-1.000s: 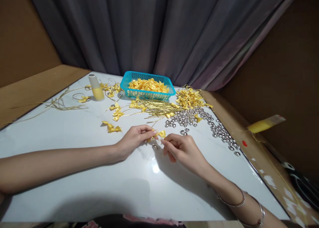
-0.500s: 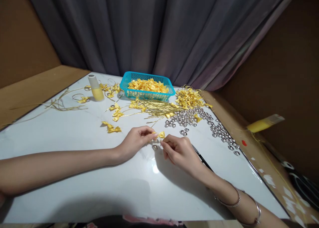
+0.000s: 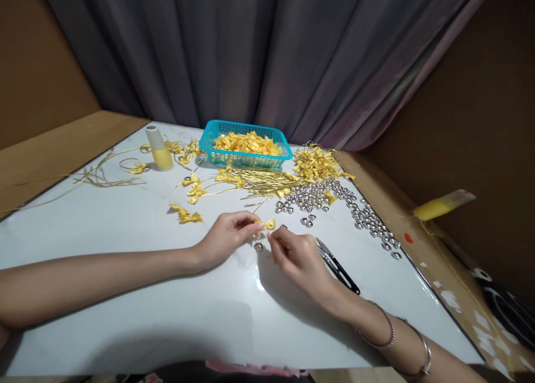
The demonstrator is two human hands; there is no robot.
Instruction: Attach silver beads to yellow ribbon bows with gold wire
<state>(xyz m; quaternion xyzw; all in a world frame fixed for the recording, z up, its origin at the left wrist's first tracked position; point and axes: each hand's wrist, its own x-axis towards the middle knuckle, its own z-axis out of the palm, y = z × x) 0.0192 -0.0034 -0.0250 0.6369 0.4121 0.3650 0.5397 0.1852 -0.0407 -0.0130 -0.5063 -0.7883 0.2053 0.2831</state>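
My left hand (image 3: 230,232) pinches a small yellow ribbon bow (image 3: 270,224) between thumb and forefinger, and part of the bow is hidden by the fingertips. Just to the right, my right hand (image 3: 298,255) is closed in a pinch close to the bow; what lies between its fingertips is too small to make out. On the white table (image 3: 200,321) below the fingers lies a silver heart-like piece (image 3: 259,247). Black-handled thread snips (image 3: 340,268) rest beside my right wrist. More yellow bows (image 3: 189,216) lie to the left of my left hand.
A blue basket (image 3: 246,159) of yellow bows stands at the back. Before it lies a bundle of gold cords (image 3: 261,180). Bows with cords (image 3: 317,164) and silver pieces (image 3: 307,196) spread right. A bottle of yellow liquid (image 3: 161,154) stands left; a yellow thread spool (image 3: 438,206) is right.
My right hand has shifted slightly, uncovering more of the thread snips and another silver piece behind its fingers. My left hand keeps its pinch on the bow. The view has moved a little.
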